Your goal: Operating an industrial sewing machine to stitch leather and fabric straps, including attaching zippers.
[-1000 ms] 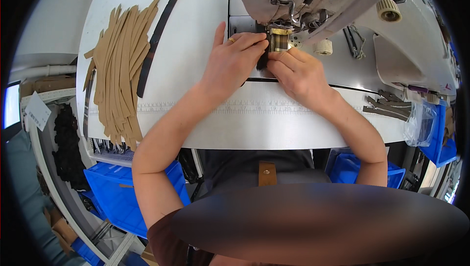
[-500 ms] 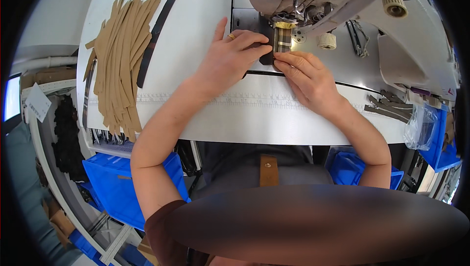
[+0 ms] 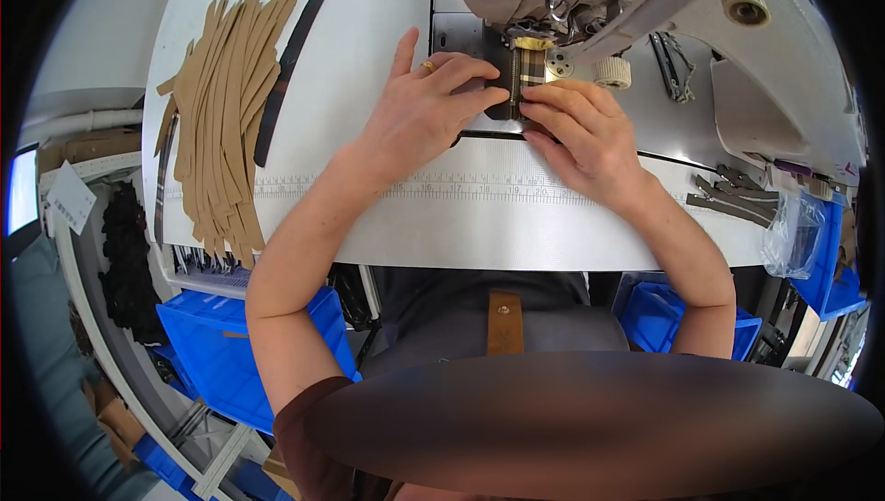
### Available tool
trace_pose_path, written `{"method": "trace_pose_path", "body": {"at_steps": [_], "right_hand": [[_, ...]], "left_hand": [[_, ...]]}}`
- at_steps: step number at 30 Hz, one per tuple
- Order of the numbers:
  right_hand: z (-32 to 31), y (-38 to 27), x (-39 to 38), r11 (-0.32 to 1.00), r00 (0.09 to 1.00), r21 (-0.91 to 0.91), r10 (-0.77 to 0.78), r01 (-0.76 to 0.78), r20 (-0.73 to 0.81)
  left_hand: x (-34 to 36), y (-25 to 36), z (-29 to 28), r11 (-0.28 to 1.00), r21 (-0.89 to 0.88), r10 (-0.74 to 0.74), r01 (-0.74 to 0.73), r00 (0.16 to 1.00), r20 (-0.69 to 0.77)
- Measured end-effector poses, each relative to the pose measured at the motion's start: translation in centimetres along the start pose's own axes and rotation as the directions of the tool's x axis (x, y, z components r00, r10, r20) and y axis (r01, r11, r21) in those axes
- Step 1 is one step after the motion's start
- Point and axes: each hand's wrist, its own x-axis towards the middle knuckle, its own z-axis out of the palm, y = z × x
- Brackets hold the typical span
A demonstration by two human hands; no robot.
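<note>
Head view: the right hand (image 3: 590, 141) has loosened its pinch, thumb parted, fingertips on the plaid strip (image 3: 533, 68); the spread left hand (image 3: 419, 114) likely steadies the dark strip (image 3: 498, 111).

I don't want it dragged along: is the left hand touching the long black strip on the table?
Apart: the head view shows bare white tabletop between the left hand and the black strip.

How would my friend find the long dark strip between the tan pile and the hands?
Look at the big white table, then its pile of tan strips. Just right of that pile lies one long, slanting strip. Unlike its tan neighbours, it is nearly black.
</note>
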Motion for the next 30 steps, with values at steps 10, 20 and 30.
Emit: {"method": "trace_pose_path", "body": {"at_steps": [10, 20, 30], "right_hand": [[0.89, 0.48, 0.26, 0.998, 0.992, -0.038, -0.054, 0.050, -0.115], [0.75, 0.65, 0.04, 0.997, 0.996, -0.034, -0.076, 0.075, -0.045], [0.43, 0.59, -0.24, 0.992, 0.994, -0.065, -0.102, 0.104, 0.025]], "left_hand": [[0.50, 0.25, -0.43, 0.999, -0.041, 0.023, -0.029, 0.987, -0.156], [0.18, 0.13, -0.18, 0.998, -0.054, 0.017, -0.019, 0.999, -0.041], [-0.06, -0.07, 0.34, 0.999, 0.016, 0.053, -0.052, 0.997, -0.049]]}}
